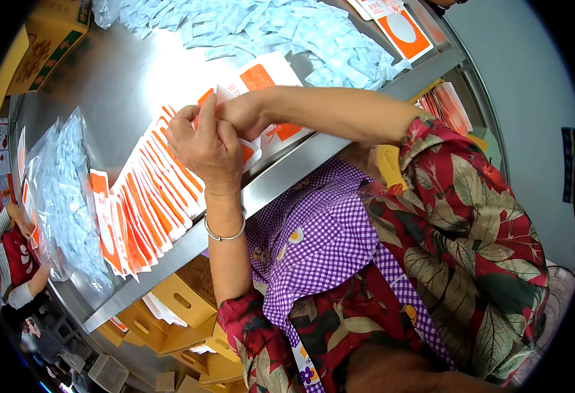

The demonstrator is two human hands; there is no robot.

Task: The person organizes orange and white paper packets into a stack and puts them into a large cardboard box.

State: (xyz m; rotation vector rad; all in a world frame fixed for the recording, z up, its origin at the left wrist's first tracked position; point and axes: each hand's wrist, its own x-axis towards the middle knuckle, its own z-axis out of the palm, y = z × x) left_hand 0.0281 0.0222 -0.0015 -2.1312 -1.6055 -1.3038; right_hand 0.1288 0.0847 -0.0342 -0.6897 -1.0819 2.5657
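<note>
My left hand, with a bangle at its wrist, is at the table's front edge, its fingers curled against an orange and white pouch. My right hand crosses from the right and meets it; its fingertips are hidden behind the left hand. Left of my hands, a fanned row of orange and white pouches lies along the edge. More flat printed pouches rest under and beyond my right wrist. A large heap of pale blue sachets spreads over the far side of the steel table.
A clear plastic bag of blue sachets lies at the left. A cardboard box stands at the far left corner. Yellow bins sit below the table edge. Another person works at the left end. More pouches lie at the upper right.
</note>
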